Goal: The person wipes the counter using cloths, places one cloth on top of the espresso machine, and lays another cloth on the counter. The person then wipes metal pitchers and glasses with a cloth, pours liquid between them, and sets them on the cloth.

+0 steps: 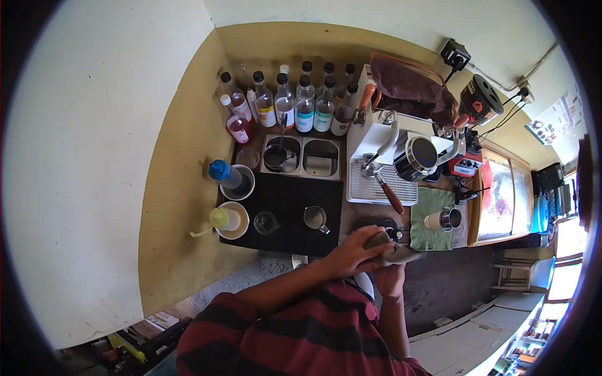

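Observation:
In front of my chest, at the counter's front edge, both hands meet around a grey-brown cloth [404, 255]. My left hand [356, 252] curls its fingers over the bunched part of it. From below, my right hand [389, 279] grips the same bundle, its fingers partly hidden. Whether something is wrapped inside the cloth, I cannot tell. Just behind the hands a black round item [374, 223] lies on the counter. A portafilter with a wooden handle [391, 195] rests over the drip tray [384, 190] of the espresso machine.
A metal milk pitcher [314, 217] and a clear glass [266, 222] stand on the black mat [285, 195]. Squeeze bottles [221, 169] sit in white bowls at left. Syrup bottles [305, 111] line the back. A metal-rimmed cup [449, 219] lies on a green cloth [433, 202].

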A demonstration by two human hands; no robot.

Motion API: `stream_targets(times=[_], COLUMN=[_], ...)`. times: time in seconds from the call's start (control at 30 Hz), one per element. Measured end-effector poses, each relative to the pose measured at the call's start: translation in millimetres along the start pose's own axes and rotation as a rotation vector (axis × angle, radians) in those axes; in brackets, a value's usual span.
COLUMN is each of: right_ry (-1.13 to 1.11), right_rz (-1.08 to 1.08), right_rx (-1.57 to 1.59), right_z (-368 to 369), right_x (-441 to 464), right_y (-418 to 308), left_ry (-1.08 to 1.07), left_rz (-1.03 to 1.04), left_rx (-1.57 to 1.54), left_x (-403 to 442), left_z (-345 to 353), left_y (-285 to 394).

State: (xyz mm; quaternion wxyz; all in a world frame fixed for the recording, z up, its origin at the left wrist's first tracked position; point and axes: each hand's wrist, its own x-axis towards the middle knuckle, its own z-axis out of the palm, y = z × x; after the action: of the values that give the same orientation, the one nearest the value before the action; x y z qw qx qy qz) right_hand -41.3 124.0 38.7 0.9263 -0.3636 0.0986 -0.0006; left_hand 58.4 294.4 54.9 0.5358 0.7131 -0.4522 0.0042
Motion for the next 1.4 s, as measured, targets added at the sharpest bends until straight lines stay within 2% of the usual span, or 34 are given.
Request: stream_targets(times=[0.07, 0.17, 0.23, 0.3, 0.37, 0.4, 0.5, 0.53, 0.57, 0.73, 0.83, 0.9, 0.93, 0.97, 1.03, 1.07, 1.17, 1.2, 1.23, 1.3, 1.4], right_ry=[0.158, 0.145, 0.040, -0.040, -0.014, -0.099, -0.101, -0.092, -0.092, 0.025, 0.111, -0.033, -0.023, -0.021, -0.174, -0.257, -0.309, -0.276, -0.357, -0.377, -0.534], right_rz=[-0.004, -0.008, 0.043, -0.077, -0.093, -0.108, 0.012, -0.027, -0.106, -0.081, -0.112, -0.055, -0.017, 0.025, 0.069, 0.085, 0.100, 0.155, 0.298, 0.297, 0.286], right_rx=[-0.455, -0.531, -0.350, -0.772, -0.652, -0.704, -0.622, -0.738, -0.822, -0.532, -0.087, -0.097, -0.223, -0.347, -0.662, -0.814, -0.902, -1.084, -0.985, -1.102, -1.021], right_z=[-38, -69, -42, -28, -23, -22, -47, -53, -59, -130, -125, -144, -155, -159, -168, -171, -178, -168, -162, -151, -127], right_x=[-7, -9, -2, 3, 8, 12, 10, 10, 10, -4, -13, -15, -17, -17, -10, -6, 9, 15, 27, 38, 59], right_y=[0, -15, -44, -67, -81, -93, -106, -114, -121, -134, -156, -163, -164, -166, -183, -192, -191, -192, -190, -175, -131], left_ry=[-0.042, -0.089, -0.084, -0.041, 0.016, 0.043, 0.024, 0.047, 0.033, -0.018, -0.061, -0.100, -0.142, -0.180, -0.254, -0.161, -0.007, 0.132, 0.202, 0.341, 0.203], left_rz=[-0.036, -0.168, -0.216, -0.202, -0.167, -0.149, -0.216, -0.278, -0.256, -0.155, -0.214, -0.304, -0.304, -0.308, -0.325, -0.256, -0.434, -0.494, -0.562, -0.681, -0.836], left_rx=[-0.050, -0.131, -0.180, -0.219, -0.222, -0.225, -0.186, -0.265, -0.257, -0.220, -0.189, -0.157, -0.087, -0.010, 0.157, 0.133, 0.176, 0.221, 0.264, 0.336, 0.396], left_x=[-1, 4, 14, 26, 32, 34, 47, 52, 60, 93, 113, 121, 121, 118, 110, 105, 71, 55, 39, 9, -55], left_z=[15, 35, 43, 49, 64, 72, 88, 96, 104, 147, 172, 184, 186, 185, 178, 176, 157, 149, 135, 108, 73], left_y=[-1, -3, 1, 6, 4, 4, 11, 16, 20, 23, 30, 30, 29, 26, 25, 30, 37, 36, 35, 32, 21])
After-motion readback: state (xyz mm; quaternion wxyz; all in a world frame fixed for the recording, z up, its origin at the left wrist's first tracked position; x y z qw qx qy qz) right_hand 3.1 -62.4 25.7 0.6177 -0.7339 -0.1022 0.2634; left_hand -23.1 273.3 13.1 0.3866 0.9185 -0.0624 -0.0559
